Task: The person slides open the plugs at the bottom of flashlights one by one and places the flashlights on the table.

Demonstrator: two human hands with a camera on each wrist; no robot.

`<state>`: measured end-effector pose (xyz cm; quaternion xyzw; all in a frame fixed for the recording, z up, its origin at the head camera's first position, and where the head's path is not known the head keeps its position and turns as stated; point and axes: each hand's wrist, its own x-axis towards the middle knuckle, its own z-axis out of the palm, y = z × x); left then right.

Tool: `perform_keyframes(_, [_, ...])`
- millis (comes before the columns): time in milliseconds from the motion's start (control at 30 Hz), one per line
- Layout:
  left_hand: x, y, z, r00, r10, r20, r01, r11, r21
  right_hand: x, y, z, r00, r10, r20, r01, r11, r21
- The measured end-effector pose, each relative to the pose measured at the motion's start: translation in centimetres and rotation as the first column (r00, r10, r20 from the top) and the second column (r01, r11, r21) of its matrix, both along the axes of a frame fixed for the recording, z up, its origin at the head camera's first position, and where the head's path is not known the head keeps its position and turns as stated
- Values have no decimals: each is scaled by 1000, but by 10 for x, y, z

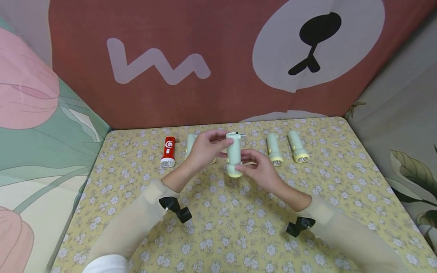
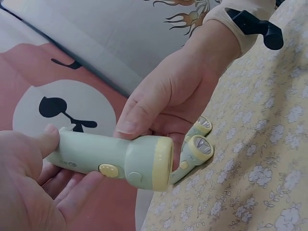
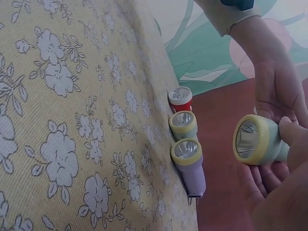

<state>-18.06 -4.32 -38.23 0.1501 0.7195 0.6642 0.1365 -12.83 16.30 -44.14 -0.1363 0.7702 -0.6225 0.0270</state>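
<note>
Both hands hold one pale green flashlight (image 1: pixel 234 155) above the table, its yellow-rimmed lamp end down and the metal prongs at its other end sticking out sideways. My left hand (image 1: pixel 207 148) grips the prong end between thumb and fingers. Close to the lamp end, my right hand (image 1: pixel 262 170) pinches the body. A yellow switch (image 2: pixel 109 170) faces the left wrist view. From the right wrist view, the reflector (image 3: pixel 247 139) shows unlit behind its yellow rim.
On the flowered table (image 1: pixel 222 235) lie a red flashlight (image 1: pixel 168 151), a green one (image 1: pixel 190 142) partly behind the left hand, and two green ones (image 1: pixel 274 149) (image 1: pixel 298 146) at right. The right wrist view also shows a purple flashlight (image 3: pixel 193 175). A printed cloth (image 1: pixel 225 94) hangs behind.
</note>
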Motion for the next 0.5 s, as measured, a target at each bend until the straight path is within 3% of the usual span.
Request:
perform_keyframes(267, [-9,0,3,997,60,57,-60,998,3,-3,-3,6,1000,6,30,-4,999,-50])
perform_keyframes(500, [-23,3,0,992,93,86,-95,995,17,-12,-7,6,999,-36,25,37,999,-39])
